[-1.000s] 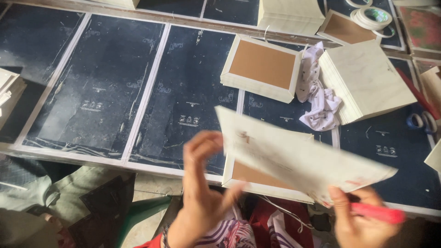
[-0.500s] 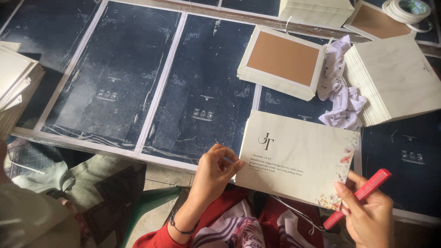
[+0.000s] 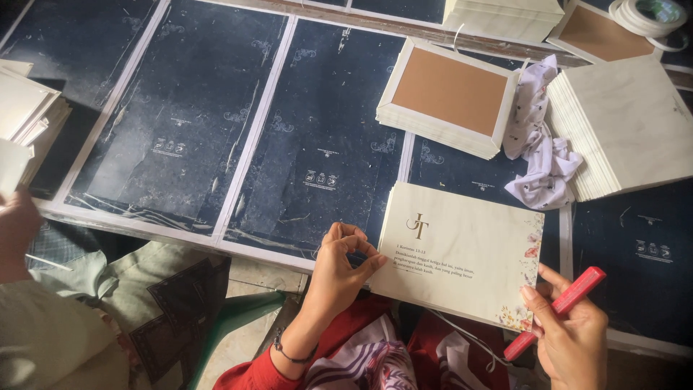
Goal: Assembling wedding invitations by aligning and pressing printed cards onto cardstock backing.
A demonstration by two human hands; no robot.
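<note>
A cream card [image 3: 462, 253] with a gold monogram, small printed text and a floral corner lies face up over the near edge of the table. My left hand [image 3: 339, 271] pinches its left edge. My right hand [image 3: 570, 332] touches its lower right corner with a fingertip while gripping a red stick-shaped tool [image 3: 556, 310].
Dark printed sheets [image 3: 180, 123] cover the table. A stack of cream pieces with a brown top [image 3: 451, 94] sits behind the card, a white cloth [image 3: 538, 137] and a taller cream stack [image 3: 628, 123] to its right. Tape rolls [image 3: 646, 14] are top right. Another person's hand [image 3: 18, 231] is at far left.
The card has gone from tilted in the air to lying flat, printed side up, on the table edge. The view moved closer.
</note>
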